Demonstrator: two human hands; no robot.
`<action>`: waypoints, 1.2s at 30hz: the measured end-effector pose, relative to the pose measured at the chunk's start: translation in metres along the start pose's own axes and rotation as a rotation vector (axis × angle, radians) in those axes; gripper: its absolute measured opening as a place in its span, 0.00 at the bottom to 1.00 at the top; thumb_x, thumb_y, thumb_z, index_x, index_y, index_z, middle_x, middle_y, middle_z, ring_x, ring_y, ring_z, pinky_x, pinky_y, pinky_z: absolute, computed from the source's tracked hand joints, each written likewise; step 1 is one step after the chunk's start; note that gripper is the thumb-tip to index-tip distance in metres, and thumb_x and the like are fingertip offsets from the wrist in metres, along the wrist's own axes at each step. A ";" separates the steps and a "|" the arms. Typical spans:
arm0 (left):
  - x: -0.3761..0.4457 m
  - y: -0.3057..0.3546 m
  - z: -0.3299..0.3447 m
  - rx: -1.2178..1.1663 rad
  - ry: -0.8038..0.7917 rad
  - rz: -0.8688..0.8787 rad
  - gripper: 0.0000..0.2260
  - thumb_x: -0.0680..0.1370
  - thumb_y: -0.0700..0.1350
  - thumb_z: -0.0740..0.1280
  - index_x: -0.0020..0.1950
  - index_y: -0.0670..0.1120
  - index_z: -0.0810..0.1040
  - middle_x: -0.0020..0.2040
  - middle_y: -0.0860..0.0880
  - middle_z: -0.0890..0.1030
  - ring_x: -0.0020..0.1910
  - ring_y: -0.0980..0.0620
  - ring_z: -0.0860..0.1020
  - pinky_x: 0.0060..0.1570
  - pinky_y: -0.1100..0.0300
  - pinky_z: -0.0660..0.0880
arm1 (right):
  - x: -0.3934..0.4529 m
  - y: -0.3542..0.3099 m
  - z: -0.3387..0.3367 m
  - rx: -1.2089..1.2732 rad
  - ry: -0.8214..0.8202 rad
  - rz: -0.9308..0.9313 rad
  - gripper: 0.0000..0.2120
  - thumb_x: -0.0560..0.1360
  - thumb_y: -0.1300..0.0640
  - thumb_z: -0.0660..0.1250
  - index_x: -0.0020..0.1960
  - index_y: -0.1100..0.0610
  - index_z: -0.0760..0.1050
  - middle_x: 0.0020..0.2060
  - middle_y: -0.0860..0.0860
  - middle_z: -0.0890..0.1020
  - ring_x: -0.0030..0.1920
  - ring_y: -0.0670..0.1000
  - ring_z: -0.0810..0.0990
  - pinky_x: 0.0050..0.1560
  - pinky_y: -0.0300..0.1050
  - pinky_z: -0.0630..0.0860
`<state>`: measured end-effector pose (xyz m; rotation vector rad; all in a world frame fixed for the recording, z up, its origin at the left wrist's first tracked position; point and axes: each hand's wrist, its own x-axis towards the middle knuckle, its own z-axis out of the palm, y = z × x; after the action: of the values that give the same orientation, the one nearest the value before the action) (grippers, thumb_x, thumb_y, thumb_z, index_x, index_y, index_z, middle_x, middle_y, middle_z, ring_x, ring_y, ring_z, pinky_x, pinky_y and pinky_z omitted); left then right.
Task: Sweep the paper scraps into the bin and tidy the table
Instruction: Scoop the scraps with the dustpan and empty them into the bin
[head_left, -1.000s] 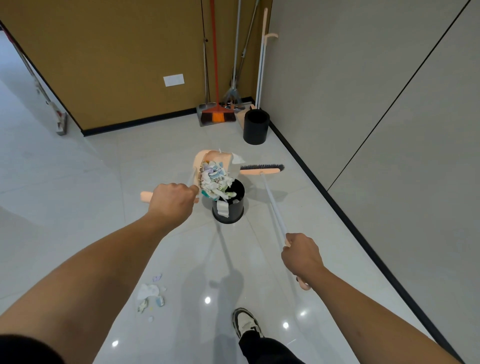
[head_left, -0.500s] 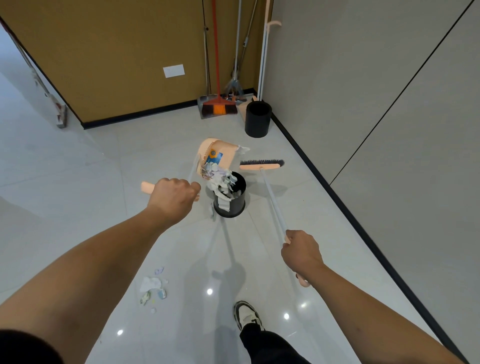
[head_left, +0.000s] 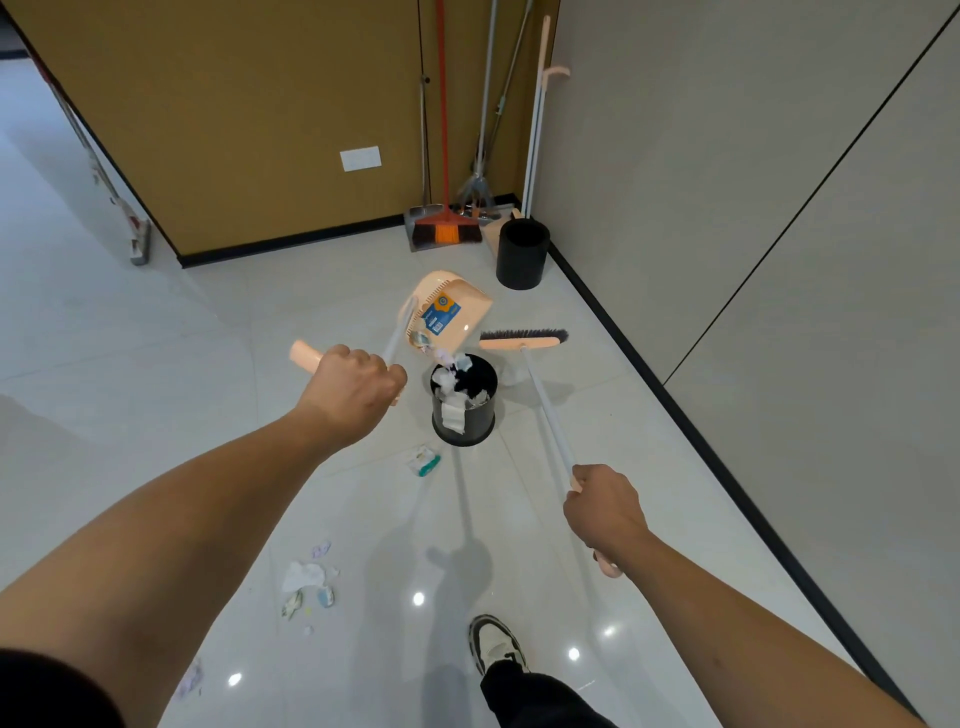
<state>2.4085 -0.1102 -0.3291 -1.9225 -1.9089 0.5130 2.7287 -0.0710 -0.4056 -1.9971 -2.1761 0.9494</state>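
Head view, paper scraps: seen in and over the mouth of the black bin, ahead of both hands; more are scattered on the floor.
Dustpan: tipped above the bin.
Left hand: clenched round the dustpan handle, just left of the bin.
Right hand: closed round the broom handle.
Second bin: stood by the wall.

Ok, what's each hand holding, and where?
Left hand grips the dustpan by its handle's top; right hand grips the broom near its handle's end.
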 end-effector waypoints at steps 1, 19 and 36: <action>-0.001 -0.001 -0.001 -0.001 0.008 0.000 0.09 0.76 0.41 0.59 0.51 0.51 0.76 0.40 0.50 0.81 0.37 0.47 0.78 0.35 0.58 0.62 | -0.001 -0.001 0.001 0.018 -0.001 0.010 0.08 0.67 0.67 0.57 0.34 0.56 0.62 0.30 0.49 0.65 0.28 0.53 0.61 0.30 0.41 0.59; -0.009 0.002 -0.004 0.044 0.015 0.052 0.08 0.77 0.42 0.57 0.52 0.50 0.74 0.42 0.50 0.80 0.39 0.48 0.78 0.37 0.57 0.63 | -0.011 -0.001 -0.002 0.044 0.004 0.017 0.12 0.66 0.68 0.55 0.34 0.54 0.57 0.30 0.49 0.62 0.30 0.54 0.59 0.30 0.41 0.57; -0.058 -0.011 0.034 -0.339 -0.158 -0.554 0.04 0.72 0.40 0.63 0.39 0.48 0.70 0.27 0.50 0.67 0.28 0.45 0.70 0.29 0.60 0.60 | -0.019 -0.007 0.018 0.165 -0.147 0.255 0.08 0.66 0.70 0.56 0.36 0.58 0.65 0.31 0.53 0.71 0.27 0.54 0.70 0.28 0.38 0.64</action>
<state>2.3809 -0.1679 -0.3535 -1.4482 -2.6376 0.1837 2.7179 -0.0959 -0.4102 -2.2232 -1.8625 1.2984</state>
